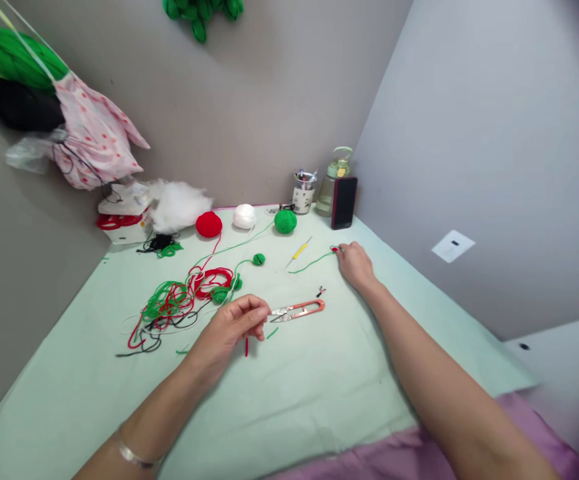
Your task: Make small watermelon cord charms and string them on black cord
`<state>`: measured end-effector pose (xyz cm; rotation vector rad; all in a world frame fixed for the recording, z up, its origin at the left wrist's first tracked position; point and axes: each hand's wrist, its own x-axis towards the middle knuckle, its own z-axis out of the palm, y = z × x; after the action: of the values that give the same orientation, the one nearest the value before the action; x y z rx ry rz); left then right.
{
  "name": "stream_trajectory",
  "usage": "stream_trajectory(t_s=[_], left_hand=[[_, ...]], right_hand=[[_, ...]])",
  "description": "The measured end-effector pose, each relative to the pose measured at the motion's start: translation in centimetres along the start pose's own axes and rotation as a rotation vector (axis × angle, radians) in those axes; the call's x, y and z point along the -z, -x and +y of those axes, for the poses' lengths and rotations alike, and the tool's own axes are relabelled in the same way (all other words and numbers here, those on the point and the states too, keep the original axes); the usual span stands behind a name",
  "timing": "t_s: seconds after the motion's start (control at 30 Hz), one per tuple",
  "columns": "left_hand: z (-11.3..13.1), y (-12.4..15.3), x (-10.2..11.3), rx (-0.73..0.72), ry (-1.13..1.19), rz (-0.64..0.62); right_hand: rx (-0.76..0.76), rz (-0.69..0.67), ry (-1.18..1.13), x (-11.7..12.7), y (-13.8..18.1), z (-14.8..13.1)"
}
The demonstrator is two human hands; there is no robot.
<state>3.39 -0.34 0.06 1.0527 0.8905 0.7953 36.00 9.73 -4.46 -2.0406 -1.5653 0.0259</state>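
My left hand (234,327) hovers over the pale green table with its fingers pinched together; a short red strand (246,347) hangs below them. Orange thread snips (299,310) lie just right of that hand. My right hand (354,263) reaches far across the table, fingers closed on a small red and green piece (336,249) at the end of a green yarn strand (312,263). A yellow-handled crochet hook (299,251) lies left of that strand.
A tangle of red, green and black yarn (179,303) lies at left. Red (208,225), white (244,216) and green (285,221) yarn balls line the back, with a pen cup (304,191), a bottle (336,175) and a phone (344,202). White stuffing (179,205) sits back left.
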Motion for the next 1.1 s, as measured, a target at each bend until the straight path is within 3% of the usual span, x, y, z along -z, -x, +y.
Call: stream_trajectory(t_s=[0.13,0.27,0.37,0.43,0.5,0.57,0.73,1.1], left_hand=[[0.0,0.1,-0.1,-0.005,-0.014,-0.019],[0.1,0.0,-0.1,-0.041,-0.025,0.022],[-0.1,-0.1,-0.1,-0.126,-0.034,0.119],[-0.3,-0.1,-0.3,-0.176,-0.074,0.164],[-0.5,0.0,-0.4,-0.199,-0.136,0.180],[-0.5,0.1,-0.5,-0.207,-0.177,0.159],[-0.3,0.0,-0.5,-0.216,-0.082,0.062],[0.1,0.1,0.1,-0.263,-0.091,0.060]], right_hand=[[0.005,-0.004,-0.039,0.2,-0.2,0.1],[0.130,-0.001,-0.185,2.3,1.0,-2.5],[0.369,-0.132,-0.342,3.5,4.1,-6.3],[0.693,-0.294,-0.442,3.9,6.7,-8.9],[0.879,-0.333,-0.408,4.2,9.1,-10.9],[0.956,-0.332,-0.392,4.4,10.6,-12.1],[0.846,-0.396,-0.540,4.9,11.2,-12.2],[0.683,-0.526,-0.664,6.3,10.8,-11.9]])
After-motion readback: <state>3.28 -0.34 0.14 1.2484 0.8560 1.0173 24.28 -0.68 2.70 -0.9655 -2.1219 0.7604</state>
